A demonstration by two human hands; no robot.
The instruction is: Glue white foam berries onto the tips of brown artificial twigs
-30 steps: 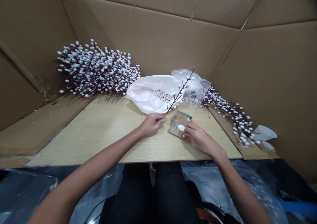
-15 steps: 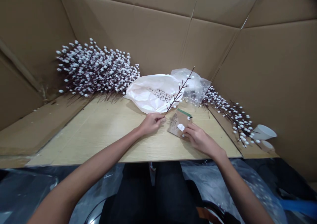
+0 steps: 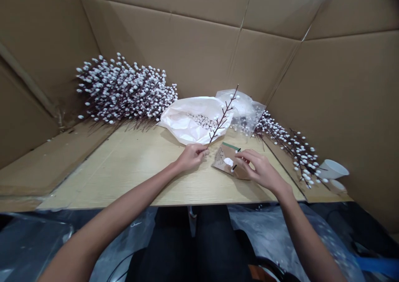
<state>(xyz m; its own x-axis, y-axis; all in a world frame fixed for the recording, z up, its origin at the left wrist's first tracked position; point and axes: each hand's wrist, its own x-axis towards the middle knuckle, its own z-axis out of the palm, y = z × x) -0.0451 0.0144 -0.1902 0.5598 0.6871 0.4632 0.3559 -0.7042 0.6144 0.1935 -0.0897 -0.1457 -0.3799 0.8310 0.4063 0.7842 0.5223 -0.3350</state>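
My left hand point(image 3: 192, 156) is closed in a pinch around the lower end of a dark brown artificial berry stem point(image 3: 222, 122). The stem leans up and to the right, with white berries along it and some bare twig tips. My right hand point(image 3: 257, 167) has its fingers bent together over a brown cardboard piece point(image 3: 220, 159) with a green edge; what its fingertips hold, if anything, is too small to make out. A white paste blob point(image 3: 228, 162) sits on the cardboard. Two short black sticks show beside the fingers, an upper stick point(image 3: 238, 150) and a lower stick point(image 3: 234, 168).
Behind the stem lies a white bag point(image 3: 177, 122) holding loose white berries point(image 3: 202, 122), beside a clear plastic bag point(image 3: 246, 107). A large pile of berry stems point(image 3: 124, 90) lies back left, more stems point(image 3: 289, 144) lie right, near a white cup point(image 3: 333, 169). Cardboard walls point(image 3: 199, 45) surround the table.
My right hand has drawn up and slightly right over the cardboard, uncovering the lower black stick. The stem in my left hand stands slightly more upright. The whole view has shifted a little.
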